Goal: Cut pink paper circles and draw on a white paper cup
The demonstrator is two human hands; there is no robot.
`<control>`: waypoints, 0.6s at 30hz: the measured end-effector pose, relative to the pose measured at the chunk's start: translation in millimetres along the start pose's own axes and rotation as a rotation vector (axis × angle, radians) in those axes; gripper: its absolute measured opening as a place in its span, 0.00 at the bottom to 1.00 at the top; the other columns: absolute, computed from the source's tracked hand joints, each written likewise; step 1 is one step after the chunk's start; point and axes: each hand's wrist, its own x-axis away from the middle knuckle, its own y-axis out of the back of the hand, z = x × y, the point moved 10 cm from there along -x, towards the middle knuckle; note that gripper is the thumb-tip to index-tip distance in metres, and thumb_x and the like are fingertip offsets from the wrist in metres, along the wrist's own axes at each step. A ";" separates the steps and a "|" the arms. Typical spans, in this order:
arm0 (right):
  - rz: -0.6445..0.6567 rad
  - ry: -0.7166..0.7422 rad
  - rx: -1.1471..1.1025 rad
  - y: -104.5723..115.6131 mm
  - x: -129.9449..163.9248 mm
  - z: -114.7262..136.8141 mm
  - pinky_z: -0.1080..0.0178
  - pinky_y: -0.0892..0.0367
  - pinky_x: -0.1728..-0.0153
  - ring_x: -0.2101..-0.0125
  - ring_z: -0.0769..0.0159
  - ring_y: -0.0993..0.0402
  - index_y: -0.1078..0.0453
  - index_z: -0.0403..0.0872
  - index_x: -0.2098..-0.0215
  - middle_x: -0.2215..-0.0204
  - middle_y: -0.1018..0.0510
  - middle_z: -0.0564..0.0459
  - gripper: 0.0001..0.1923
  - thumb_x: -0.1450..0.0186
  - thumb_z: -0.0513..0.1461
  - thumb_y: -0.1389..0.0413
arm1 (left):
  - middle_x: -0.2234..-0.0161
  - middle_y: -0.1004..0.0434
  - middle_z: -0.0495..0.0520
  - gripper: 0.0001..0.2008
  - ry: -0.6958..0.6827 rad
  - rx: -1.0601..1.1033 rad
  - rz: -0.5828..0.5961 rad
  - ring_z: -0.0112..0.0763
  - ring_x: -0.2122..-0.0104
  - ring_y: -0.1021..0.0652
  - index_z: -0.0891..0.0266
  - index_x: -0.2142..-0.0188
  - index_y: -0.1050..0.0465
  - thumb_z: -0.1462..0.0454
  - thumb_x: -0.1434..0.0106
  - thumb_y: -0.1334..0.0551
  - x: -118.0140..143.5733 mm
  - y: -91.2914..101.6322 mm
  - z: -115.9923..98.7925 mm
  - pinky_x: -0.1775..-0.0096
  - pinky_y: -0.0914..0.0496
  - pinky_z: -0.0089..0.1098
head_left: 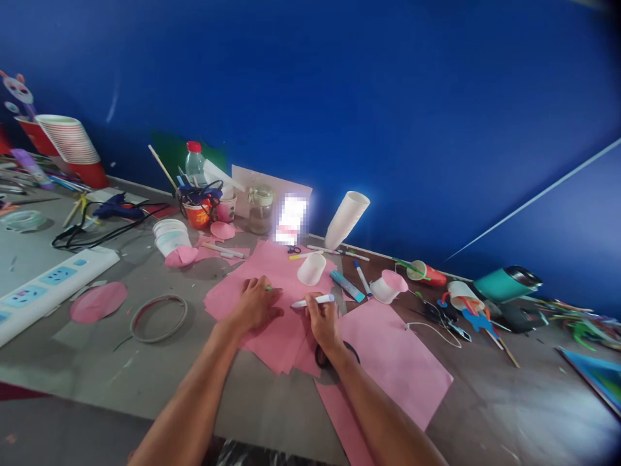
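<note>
On the grey table (pixel 145 382), in the middle of the view, the left hand (pixel 255 304) lies flat on the pink paper (pixel 272 323), with the fingers a little spread and pressing the sheet down; a small green thing shows just at its fingertips, but what it is cannot be told. The right hand (pixel 324 321) rests on the same paper just beside the left one, and its fingers are closed around a white marker (pixel 313 301), which lies almost level and points to the left. Under the right wrist there are black scissors (pixel 334 356), partly hidden. A white cup (pixel 311 268) lies tilted on the paper just behind the hands, and a blue marker (pixel 347 286) lies near it to the right. A tall stack of cups (pixel 346 219) leans against the blue wall (pixel 388 97). The bright card (pixel 291 219) behind is blurred, so no writing can be read, and no label is legible on the bottle (pixel 195 162).
</note>
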 end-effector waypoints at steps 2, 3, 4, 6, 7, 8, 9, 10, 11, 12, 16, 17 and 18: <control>0.006 -0.009 -0.008 -0.6 0.3 -0.3 0.65 0.37 0.77 0.81 0.67 0.33 0.33 0.48 0.77 0.84 0.32 0.56 0.21 0.31 0.49 0.52 | 0.54 0.33 0.59 0.20 -0.006 0.005 -0.006 0.46 0.56 0.33 0.51 0.48 0.24 0.51 0.39 0.38 0.5 0.2 -0.3 0.47 0.40 0.47; 0.010 -0.010 -0.012 -1.0 0.5 -0.3 0.65 0.38 0.77 0.81 0.67 0.33 0.34 0.48 0.77 0.84 0.32 0.56 0.21 0.31 0.49 0.53 | 0.54 0.33 0.59 0.20 -0.006 0.007 -0.008 0.46 0.56 0.33 0.51 0.49 0.24 0.52 0.38 0.38 0.8 0.3 -0.3 0.48 0.40 0.47; 0.015 -0.010 -0.014 -1.5 0.7 -0.1 0.65 0.38 0.77 0.81 0.67 0.34 0.34 0.49 0.77 0.85 0.32 0.56 0.21 0.31 0.49 0.53 | 0.54 0.33 0.59 0.20 -0.005 0.009 -0.008 0.46 0.56 0.33 0.51 0.49 0.24 0.52 0.38 0.39 1.1 0.4 -0.3 0.48 0.40 0.47; 0.025 -0.005 -0.011 -2.6 1.3 0.4 0.64 0.38 0.76 0.81 0.66 0.34 0.34 0.49 0.76 0.85 0.33 0.57 0.21 0.30 0.50 0.53 | 0.55 0.33 0.59 0.20 -0.001 0.011 -0.008 0.46 0.56 0.33 0.52 0.48 0.24 0.52 0.38 0.39 1.7 1.0 -0.5 0.48 0.40 0.46; 0.030 -0.004 -0.007 -3.0 1.5 0.5 0.64 0.38 0.76 0.80 0.66 0.34 0.34 0.49 0.76 0.84 0.33 0.56 0.21 0.30 0.50 0.53 | 0.55 0.33 0.59 0.20 -0.003 0.014 -0.009 0.46 0.56 0.33 0.52 0.48 0.25 0.53 0.38 0.39 1.9 1.5 -1.0 0.48 0.39 0.46; 0.032 -0.003 -0.003 -3.1 1.6 0.5 0.64 0.38 0.76 0.80 0.66 0.34 0.34 0.49 0.76 0.84 0.33 0.56 0.21 0.30 0.50 0.54 | 0.55 0.33 0.59 0.20 -0.006 0.015 -0.009 0.46 0.55 0.33 0.52 0.48 0.25 0.53 0.38 0.39 2.0 1.8 -1.6 0.48 0.39 0.46; 0.034 -0.004 -0.001 -3.2 1.7 0.2 0.63 0.38 0.76 0.80 0.66 0.34 0.35 0.49 0.76 0.84 0.33 0.56 0.21 0.30 0.50 0.54 | 0.55 0.33 0.59 0.20 -0.009 0.014 -0.008 0.46 0.55 0.33 0.52 0.48 0.25 0.53 0.38 0.39 1.9 1.9 -2.0 0.48 0.39 0.46; 0.035 -0.006 -0.002 -3.1 1.7 -0.4 0.63 0.38 0.76 0.81 0.66 0.34 0.36 0.50 0.77 0.85 0.33 0.56 0.21 0.30 0.50 0.54 | 0.55 0.33 0.59 0.20 -0.010 0.011 -0.004 0.46 0.55 0.33 0.51 0.48 0.25 0.53 0.38 0.39 1.8 1.5 -2.0 0.47 0.39 0.46; 0.034 -0.010 -0.004 -2.9 1.6 -1.1 0.63 0.38 0.76 0.81 0.66 0.34 0.36 0.50 0.77 0.85 0.33 0.56 0.21 0.30 0.50 0.54 | 0.55 0.33 0.59 0.19 -0.009 0.007 0.002 0.45 0.55 0.33 0.51 0.48 0.25 0.53 0.38 0.39 1.5 0.8 -1.7 0.47 0.39 0.46; 0.033 -0.012 -0.006 -2.8 1.5 -1.9 0.63 0.38 0.76 0.81 0.66 0.34 0.36 0.50 0.77 0.84 0.33 0.56 0.21 0.30 0.50 0.54 | 0.55 0.33 0.58 0.19 -0.007 0.003 0.006 0.45 0.55 0.33 0.50 0.48 0.25 0.54 0.38 0.39 1.3 0.0 -1.2 0.47 0.39 0.45; 0.030 -0.022 -0.006 -2.9 1.3 -4.8 0.64 0.38 0.77 0.81 0.66 0.34 0.35 0.49 0.76 0.84 0.32 0.56 0.21 0.30 0.50 0.54 | 0.55 0.33 0.59 0.18 -0.008 -0.001 -0.012 0.45 0.56 0.33 0.50 0.49 0.24 0.55 0.36 0.42 0.9 -0.7 0.1 0.47 0.40 0.46; 0.027 -0.022 -0.004 -2.8 1.3 -4.9 0.64 0.39 0.77 0.81 0.66 0.34 0.35 0.49 0.76 0.84 0.32 0.56 0.21 0.30 0.50 0.54 | 0.55 0.33 0.59 0.18 -0.011 0.001 -0.018 0.45 0.56 0.33 0.51 0.49 0.24 0.55 0.35 0.43 0.9 -0.8 0.0 0.47 0.40 0.46; 0.024 -0.022 -0.003 -2.6 1.3 -4.8 0.64 0.39 0.77 0.81 0.66 0.34 0.35 0.49 0.76 0.85 0.32 0.56 0.21 0.30 0.51 0.54 | 0.55 0.33 0.59 0.17 -0.012 0.002 -0.023 0.45 0.56 0.33 0.51 0.49 0.24 0.55 0.35 0.43 1.0 -1.0 0.2 0.47 0.40 0.46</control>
